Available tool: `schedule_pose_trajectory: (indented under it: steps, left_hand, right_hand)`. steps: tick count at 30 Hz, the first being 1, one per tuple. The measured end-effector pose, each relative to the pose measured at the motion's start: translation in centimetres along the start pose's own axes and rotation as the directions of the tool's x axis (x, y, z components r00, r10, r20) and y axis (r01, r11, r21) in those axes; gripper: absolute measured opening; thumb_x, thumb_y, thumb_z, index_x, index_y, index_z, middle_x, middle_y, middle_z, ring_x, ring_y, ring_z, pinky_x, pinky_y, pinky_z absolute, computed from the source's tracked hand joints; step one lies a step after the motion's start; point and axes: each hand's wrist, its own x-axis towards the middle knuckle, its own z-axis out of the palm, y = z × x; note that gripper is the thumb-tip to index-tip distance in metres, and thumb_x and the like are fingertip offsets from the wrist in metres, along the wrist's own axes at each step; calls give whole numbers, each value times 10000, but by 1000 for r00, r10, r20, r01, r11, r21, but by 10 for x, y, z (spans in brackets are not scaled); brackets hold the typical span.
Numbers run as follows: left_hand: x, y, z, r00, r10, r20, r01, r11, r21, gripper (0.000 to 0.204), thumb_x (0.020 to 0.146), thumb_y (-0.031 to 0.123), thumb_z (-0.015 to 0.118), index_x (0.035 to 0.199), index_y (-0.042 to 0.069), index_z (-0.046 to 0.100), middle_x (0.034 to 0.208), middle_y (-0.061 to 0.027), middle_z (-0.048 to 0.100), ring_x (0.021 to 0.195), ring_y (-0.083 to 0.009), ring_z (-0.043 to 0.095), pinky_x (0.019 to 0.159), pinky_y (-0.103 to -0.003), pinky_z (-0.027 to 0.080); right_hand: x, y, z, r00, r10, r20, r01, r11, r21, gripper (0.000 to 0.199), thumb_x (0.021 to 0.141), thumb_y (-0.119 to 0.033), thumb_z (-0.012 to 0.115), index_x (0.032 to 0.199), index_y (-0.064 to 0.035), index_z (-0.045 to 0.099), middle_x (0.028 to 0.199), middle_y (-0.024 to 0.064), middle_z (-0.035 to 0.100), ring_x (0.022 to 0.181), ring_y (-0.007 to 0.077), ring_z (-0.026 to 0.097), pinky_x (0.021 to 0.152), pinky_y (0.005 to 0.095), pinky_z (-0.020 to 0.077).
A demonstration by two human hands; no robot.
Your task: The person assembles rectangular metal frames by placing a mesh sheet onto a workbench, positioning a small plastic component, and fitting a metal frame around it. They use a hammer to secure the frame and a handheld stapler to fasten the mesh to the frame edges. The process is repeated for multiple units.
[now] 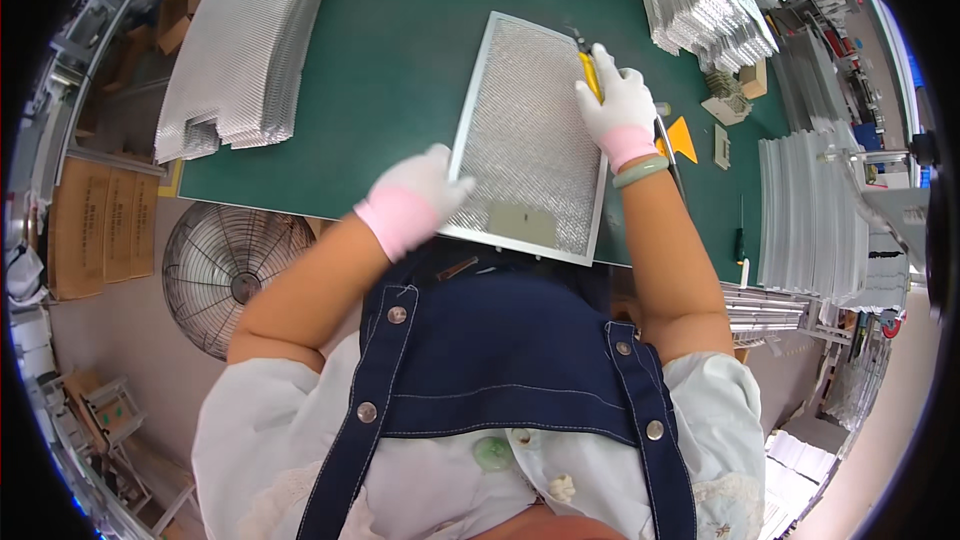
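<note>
A framed metal mesh filter (530, 110) lies on the green worktop, a grey-green rectangular plate (522, 224) at its near end. My right hand (617, 105), in a white glove with a pink cuff, is closed around a slim yellow-handled tool (590, 75) over the filter's right edge. The tool's dark tip points away from me; its exact kind is unclear. My left hand (415, 195), gloved alike and slightly blurred, is at the filter's near left edge. Its thumb reaches over the frame, apart from the fingers, and nothing shows in it.
Stacked mesh sheets (245, 50) stand at the left, with more mesh stacks (700, 5) at the far right. By my right wrist lie a yellow triangular piece (681, 140) and a small open box (727, 105). A floor fan (235, 275) stands below the table's left side.
</note>
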Motion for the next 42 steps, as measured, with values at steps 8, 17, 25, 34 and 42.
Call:
schedule_pose_trajectory:
  steps: [8, 17, 25, 34, 42]
  left_hand:
    - [-20, 1, 40, 819, 510, -262, -437, 851, 292, 618, 788, 346, 717, 1311, 69, 540, 1368, -203, 470, 1304, -441, 390, 1093, -557, 319]
    - [-16, -5, 36, 806, 525, -274, -477, 850, 223, 615, 781, 331, 719, 1290, 36, 540, 1352, -218, 468, 1292, -445, 390, 1095, -551, 317]
    - [-14, -8, 34, 818, 510, -266, -482, 860, 166, 630, 764, 335, 735, 1278, 24, 546, 1358, -206, 463, 1295, -435, 382, 1104, -544, 312]
    - [-12, -11, 38, 811, 511, -285, -483, 860, 167, 632, 761, 338, 736, 1279, 28, 548, 1347, -205, 474, 1289, -432, 391, 1103, -539, 316]
    - [-12, -9, 35, 811, 506, -293, -481, 862, 158, 616, 747, 328, 745, 1254, 32, 557, 1335, -194, 473, 1266, -429, 403, 1079, -539, 337]
  right_hand:
    - [42, -48, 23, 962, -82, 262, 102, 993, -65, 592, 896, -493, 575, 1453, -326, 460, 1217, 176, 576, 1084, 345, 633, 912, 465, 520]
    - [68, -76, 22, 923, -101, 370, 184, 963, -197, 584, 908, -477, 558, 1464, -340, 443, 1224, 164, 572, 1094, 333, 626, 942, 452, 507]
    - [80, -99, 4, 897, -13, 441, 145, 953, -268, 566, 898, -459, 576, 1441, -328, 484, 1210, 157, 585, 1104, 328, 629, 940, 447, 510]
    - [67, -100, 17, 942, 12, 336, 104, 940, -326, 587, 898, -489, 585, 1450, -323, 475, 1280, 187, 553, 1104, 367, 624, 949, 455, 512]
    - [85, -108, -1, 853, 68, 517, 73, 966, -247, 614, 899, -487, 582, 1468, -297, 451, 1284, 180, 563, 1177, 342, 603, 969, 440, 508]
